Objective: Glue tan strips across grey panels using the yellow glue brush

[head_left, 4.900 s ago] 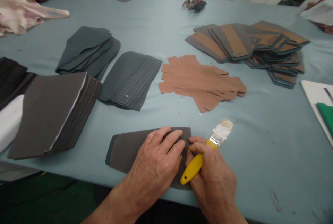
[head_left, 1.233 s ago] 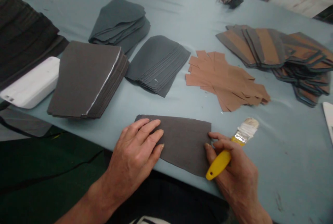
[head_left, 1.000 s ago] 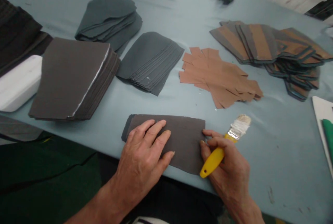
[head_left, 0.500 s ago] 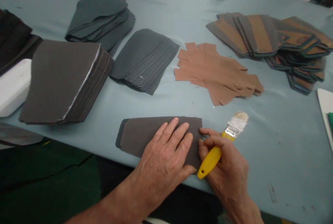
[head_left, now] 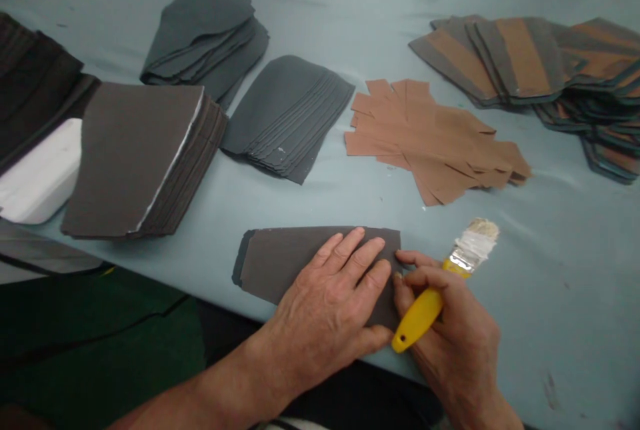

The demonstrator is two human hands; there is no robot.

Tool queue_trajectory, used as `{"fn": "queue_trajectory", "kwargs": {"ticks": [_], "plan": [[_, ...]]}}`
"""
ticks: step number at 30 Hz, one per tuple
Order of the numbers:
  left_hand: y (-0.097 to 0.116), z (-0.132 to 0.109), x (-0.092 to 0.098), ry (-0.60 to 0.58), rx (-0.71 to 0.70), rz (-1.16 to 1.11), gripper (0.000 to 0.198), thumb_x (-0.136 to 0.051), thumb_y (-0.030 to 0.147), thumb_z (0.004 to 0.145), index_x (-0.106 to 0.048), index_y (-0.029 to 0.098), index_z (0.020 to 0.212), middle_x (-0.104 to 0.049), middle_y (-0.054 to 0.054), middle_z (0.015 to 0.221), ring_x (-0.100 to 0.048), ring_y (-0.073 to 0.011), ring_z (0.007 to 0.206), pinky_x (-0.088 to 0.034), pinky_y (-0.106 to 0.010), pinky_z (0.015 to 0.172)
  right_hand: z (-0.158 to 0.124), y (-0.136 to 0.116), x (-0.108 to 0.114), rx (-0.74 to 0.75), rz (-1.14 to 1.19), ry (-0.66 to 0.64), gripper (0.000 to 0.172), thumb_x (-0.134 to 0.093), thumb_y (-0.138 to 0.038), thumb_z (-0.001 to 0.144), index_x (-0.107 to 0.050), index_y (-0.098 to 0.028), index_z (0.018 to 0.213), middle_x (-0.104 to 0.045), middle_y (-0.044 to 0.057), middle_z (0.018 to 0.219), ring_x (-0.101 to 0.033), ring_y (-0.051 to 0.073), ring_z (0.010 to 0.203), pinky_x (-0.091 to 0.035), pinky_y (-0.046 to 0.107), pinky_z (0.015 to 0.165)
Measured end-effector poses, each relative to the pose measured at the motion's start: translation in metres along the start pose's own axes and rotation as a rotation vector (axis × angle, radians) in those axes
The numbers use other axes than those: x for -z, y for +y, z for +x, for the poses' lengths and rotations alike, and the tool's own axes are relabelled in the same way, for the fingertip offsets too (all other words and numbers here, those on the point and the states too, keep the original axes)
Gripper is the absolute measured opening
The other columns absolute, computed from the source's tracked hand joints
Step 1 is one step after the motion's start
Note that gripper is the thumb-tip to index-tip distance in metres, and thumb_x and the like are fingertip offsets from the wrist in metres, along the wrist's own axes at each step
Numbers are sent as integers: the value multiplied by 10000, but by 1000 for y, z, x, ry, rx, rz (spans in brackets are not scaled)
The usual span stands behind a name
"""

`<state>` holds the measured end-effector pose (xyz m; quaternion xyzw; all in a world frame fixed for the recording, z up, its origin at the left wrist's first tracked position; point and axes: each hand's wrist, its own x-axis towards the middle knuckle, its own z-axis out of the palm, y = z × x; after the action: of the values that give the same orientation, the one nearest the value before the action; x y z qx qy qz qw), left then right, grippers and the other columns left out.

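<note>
One dark panel lies on the person's side of the brown strips, long axis left to right; left hand nearer, spread flat atop, right hand, gripping yellow-handled brush, at its right end.

Under the left hand, a panel lies at the near edge of a table; the right hand, holding a brush, is at its right end. Behind lie strips, between fanned sheets leftward and overlapping pieces rightward; a stack stands farther left.
</note>
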<state>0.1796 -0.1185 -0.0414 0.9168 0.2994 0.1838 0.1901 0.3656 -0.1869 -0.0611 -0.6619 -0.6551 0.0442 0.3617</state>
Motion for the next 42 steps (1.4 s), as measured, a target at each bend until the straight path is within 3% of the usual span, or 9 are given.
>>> {"fn": "queue_trajectory", "kwargs": {"ticks": [10, 24, 42], "plan": [[0, 0, -1, -33, 11, -6, 783, -797, 598, 881, -548, 127, 1455, -555, -125, 1614, -441, -352, 1547, -350, -496, 1308, -5, 7, -2, -26, 4, -9, 86, -671, -206, 1012, -606, -258, 1029, -776, 45, 1181, -774, 178, 1049, -569, 298, 856], [3, 0, -4, -26, 53, -40, 761, -799, 576, 871, -547, 151, 1450, -544, -112, 1625, -414, -328, 1564, -313, -512, 1320, -2, 2, 0, -16, -5, 5, 69, -664, -218, 1003, -612, -259, 1022, -786, 51, 1160, -786, 198, 1023, -581, 307, 814], [4, 0, 1, -68, 44, -21, 718, -789, 514, 901, -551, 129, 1458, -531, -134, 1634, -401, -357, 1574, -315, -541, 1322, -1, 3, -2, -30, 18, 16, 78, -682, -240, 1002, -605, -253, 1004, -784, 65, 1157, -785, 210, 1024, -598, 327, 835]]}}
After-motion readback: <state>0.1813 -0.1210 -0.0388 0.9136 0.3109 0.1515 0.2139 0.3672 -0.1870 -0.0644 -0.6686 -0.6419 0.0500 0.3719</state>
